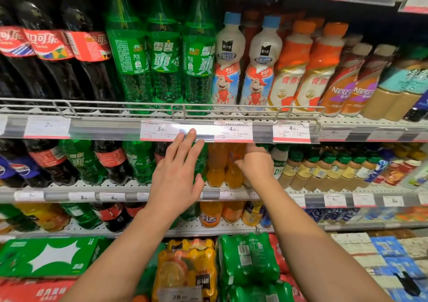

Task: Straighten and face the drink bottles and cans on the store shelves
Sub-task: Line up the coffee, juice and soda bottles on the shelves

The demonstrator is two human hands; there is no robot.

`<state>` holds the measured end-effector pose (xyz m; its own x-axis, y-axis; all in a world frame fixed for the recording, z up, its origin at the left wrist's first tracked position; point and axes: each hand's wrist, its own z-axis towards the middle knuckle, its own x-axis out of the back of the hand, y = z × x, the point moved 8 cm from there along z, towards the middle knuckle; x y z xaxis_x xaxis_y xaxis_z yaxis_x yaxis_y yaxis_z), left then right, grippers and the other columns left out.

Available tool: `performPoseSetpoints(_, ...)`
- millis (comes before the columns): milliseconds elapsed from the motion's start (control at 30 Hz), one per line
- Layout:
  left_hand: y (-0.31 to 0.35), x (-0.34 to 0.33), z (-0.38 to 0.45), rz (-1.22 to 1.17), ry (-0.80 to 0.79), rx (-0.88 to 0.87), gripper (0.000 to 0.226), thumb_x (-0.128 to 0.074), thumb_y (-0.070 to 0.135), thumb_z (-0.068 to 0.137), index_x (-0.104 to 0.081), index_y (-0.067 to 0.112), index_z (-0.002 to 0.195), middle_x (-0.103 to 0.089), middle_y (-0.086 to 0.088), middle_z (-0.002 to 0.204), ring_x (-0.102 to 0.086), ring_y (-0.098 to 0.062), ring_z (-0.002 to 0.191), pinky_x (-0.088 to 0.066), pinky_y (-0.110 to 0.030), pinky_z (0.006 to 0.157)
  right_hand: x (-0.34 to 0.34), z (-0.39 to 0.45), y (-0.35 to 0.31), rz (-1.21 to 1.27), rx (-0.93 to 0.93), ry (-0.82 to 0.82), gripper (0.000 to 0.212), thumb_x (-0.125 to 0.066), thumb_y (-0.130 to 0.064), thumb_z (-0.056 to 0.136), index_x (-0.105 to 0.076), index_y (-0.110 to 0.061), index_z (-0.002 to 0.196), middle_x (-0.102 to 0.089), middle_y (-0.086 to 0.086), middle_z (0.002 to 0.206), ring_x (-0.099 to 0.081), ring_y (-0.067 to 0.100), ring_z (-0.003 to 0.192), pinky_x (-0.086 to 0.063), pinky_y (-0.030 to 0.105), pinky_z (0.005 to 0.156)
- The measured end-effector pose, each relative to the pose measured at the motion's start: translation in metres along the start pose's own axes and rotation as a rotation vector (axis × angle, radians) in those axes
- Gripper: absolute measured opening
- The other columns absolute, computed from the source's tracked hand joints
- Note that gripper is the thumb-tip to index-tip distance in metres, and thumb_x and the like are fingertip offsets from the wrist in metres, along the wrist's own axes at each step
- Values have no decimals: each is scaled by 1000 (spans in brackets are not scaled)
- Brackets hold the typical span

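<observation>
Both my hands reach into the second shelf from the top of a drinks rack. My left hand is spread with straight fingers in front of a green Sprite bottle, mostly hidden behind it. My right hand has its fingers curled round an orange soda bottle; a second orange bottle stands just left of it. The shelf above holds tall cola bottles, green Sprite bottles and white milk-drink bottles behind a wire rail.
A price-tag strip runs right above my fingers. Small cola and Sprite bottles stand to the left, coffee bottles to the right. Below lie shrink-wrapped packs of orange soda and Sprite.
</observation>
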<state>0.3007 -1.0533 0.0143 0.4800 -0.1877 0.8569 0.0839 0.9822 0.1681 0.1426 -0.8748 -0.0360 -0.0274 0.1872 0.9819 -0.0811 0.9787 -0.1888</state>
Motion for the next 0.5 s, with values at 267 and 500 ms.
performPoseSetpoints(267,0,3,0,0,-7,9,76,-65,31,84,-38,17,154,-18,1,169,-15,-24,156,-59,-46,87,-4,-6,4,135,9,22,71,-73,-48,90,-38,-10,139,-64,15,118,-64,36,112,-56,41,82)
performPoseSetpoints(500,2,3,0,21,-19,43,79,-66,32,85,-33,19,156,-14,3,170,-14,-24,155,-60,-48,85,-14,-15,14,189,69,89,92,-65,-50,95,-14,-11,160,-72,8,103,-69,33,100,-57,41,81)
